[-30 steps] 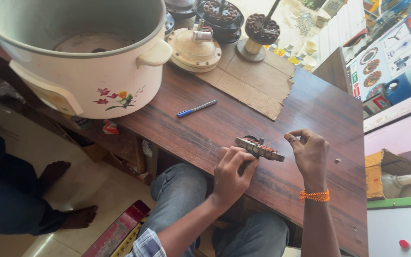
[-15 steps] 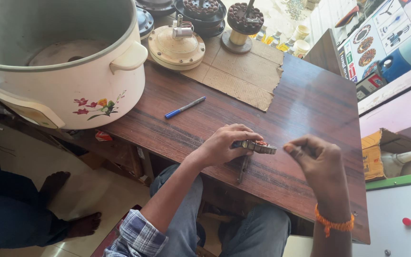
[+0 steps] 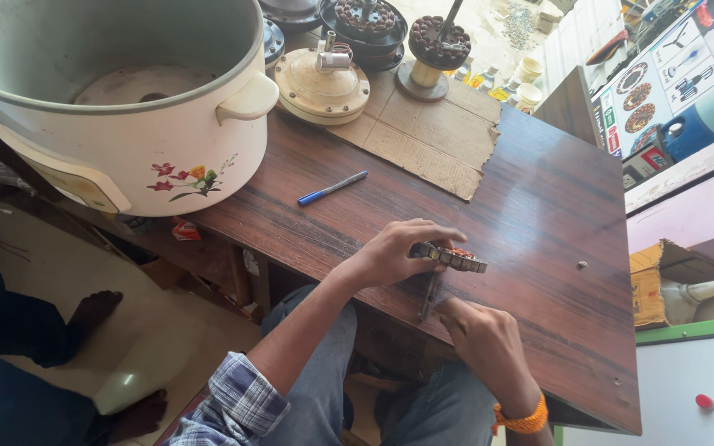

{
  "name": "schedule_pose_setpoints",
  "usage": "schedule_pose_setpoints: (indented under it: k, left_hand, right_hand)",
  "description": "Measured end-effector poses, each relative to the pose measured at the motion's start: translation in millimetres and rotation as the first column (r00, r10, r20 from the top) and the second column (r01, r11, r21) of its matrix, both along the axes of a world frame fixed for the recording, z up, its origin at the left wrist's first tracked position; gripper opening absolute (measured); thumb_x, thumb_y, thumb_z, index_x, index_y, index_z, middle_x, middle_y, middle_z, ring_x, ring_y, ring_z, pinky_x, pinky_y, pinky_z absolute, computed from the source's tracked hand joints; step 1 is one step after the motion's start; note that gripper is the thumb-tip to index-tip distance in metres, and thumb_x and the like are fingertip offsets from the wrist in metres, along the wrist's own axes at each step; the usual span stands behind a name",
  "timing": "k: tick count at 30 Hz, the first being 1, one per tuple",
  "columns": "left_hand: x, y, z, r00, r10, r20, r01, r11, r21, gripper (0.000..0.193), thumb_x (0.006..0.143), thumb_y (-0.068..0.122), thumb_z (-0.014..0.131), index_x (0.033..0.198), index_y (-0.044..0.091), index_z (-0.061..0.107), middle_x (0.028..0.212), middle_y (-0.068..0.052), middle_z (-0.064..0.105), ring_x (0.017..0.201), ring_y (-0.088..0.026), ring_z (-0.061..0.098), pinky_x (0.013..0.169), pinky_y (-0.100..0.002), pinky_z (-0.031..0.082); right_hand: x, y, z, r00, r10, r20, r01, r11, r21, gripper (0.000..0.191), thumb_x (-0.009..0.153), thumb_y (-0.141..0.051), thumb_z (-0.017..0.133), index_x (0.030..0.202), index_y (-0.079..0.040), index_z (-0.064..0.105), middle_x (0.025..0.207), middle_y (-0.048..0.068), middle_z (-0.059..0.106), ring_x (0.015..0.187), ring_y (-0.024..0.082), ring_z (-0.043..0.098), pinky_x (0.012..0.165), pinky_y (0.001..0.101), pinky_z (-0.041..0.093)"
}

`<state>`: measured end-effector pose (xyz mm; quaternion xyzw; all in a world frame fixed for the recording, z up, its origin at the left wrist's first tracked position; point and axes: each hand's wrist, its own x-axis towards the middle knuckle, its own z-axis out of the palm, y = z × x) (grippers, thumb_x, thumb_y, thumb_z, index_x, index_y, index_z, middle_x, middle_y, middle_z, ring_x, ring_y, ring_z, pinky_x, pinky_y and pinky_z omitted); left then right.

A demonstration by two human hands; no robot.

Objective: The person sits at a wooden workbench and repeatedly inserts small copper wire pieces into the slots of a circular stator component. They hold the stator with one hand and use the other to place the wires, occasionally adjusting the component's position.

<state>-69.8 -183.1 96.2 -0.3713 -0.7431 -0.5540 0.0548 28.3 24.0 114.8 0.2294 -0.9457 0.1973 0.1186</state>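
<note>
My left hand grips a small ring-shaped motor part with copper windings and holds it flat on the dark wooden table. A thin dark metal tool lies from under that part toward the table's front edge. My right hand, with an orange thread band on its wrist, rests at the front edge. Its fingers curl closed at the tool's lower end.
A big white cooker pot with a flower print fills the table's left end. A blue pen lies by a cardboard sheet that carries a cream motor housing and wound motor cores. Another person's bare feet are on the floor at left.
My right hand has come down from beside the motor part to the table's front edge, at the thin tool. My left hand keeps its hold on the part.
</note>
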Motion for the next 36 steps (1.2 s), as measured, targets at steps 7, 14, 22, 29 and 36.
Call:
schedule_pose_setpoints:
  k: [7, 14, 22, 29, 36]
  left_hand:
    - [28, -2, -22, 0.672, 0.175, -0.72, -0.354, 0.929, -0.104, 0.043, 0.092, 0.022, 0.073, 0.134, 0.031, 0.067, 0.146, 0.001, 0.049, 0.137, -0.019, 0.045, 0.113, -0.04, 0.038]
    - [31, -5, -45, 0.567, 0.142, -0.811, -0.437, 0.887, -0.15, 0.016, 0.093, 0.029, 0.073, 0.108, 0.022, 0.07, 0.141, 0.01, 0.056, 0.124, -0.014, 0.049, 0.106, -0.034, 0.04]
    - [55, 22, -40, 0.907, 0.38, -0.183, -0.336, 0.913, 0.231, 0.011, 0.088, 0.015, 0.081, 0.09, 0.008, 0.073, 0.095, 0.0, 0.073, 0.072, -0.014, 0.066, 0.067, -0.029, 0.053]
    - [65, 36, -29, 0.84, 0.26, 0.477, -0.455, 0.816, 0.357, 0.01, 0.087, 0.011, 0.076, 0.089, 0.001, 0.075, 0.079, -0.004, 0.076, 0.072, -0.007, 0.069, 0.065, -0.027, 0.053]
    - [59, 51, -21, 0.708, 0.452, 0.542, -0.613, 0.774, 0.155, 0.013, 0.088, 0.015, 0.077, 0.09, 0.004, 0.073, 0.076, -0.006, 0.075, 0.069, -0.017, 0.073, 0.066, -0.033, 0.055]
  right_hand:
    - [-5, 9, -27, 0.999, 0.034, -0.032, -0.036, 0.998, -0.046, 0.007, 0.083, -0.013, 0.073, 0.09, -0.012, 0.074, 0.076, 0.01, 0.073, 0.069, 0.03, 0.073, 0.061, 0.0408, 0.055]
    - [16, 22, 0, 0.997, 0.072, -0.013, -0.073, 0.981, -0.18, 0.012, 0.083, -0.013, 0.075, 0.094, -0.01, 0.077, 0.085, 0.007, 0.078, 0.07, 0.019, 0.077, 0.061, 0.0312, 0.059]
    - [-3, 4, 60, 0.981, -0.142, -0.135, 0.124, 0.984, -0.131, 0.012, 0.088, -0.018, 0.078, 0.091, -0.007, 0.077, 0.073, 0.01, 0.073, 0.055, 0.018, 0.067, 0.055, 0.0329, 0.05]
    - [-61, -22, 62, 0.991, -0.122, -0.048, 0.11, 0.972, -0.207, 0.014, 0.092, -0.019, 0.075, 0.097, -0.007, 0.077, 0.067, 0.009, 0.071, 0.053, 0.013, 0.065, 0.053, 0.0334, 0.049]
    - [-113, 1, 35, 0.95, -0.293, 0.105, 0.307, 0.938, -0.163, 0.017, 0.088, -0.019, 0.078, 0.097, -0.005, 0.08, 0.058, 0.003, 0.061, 0.051, 0.012, 0.052, 0.052, 0.0373, 0.044]
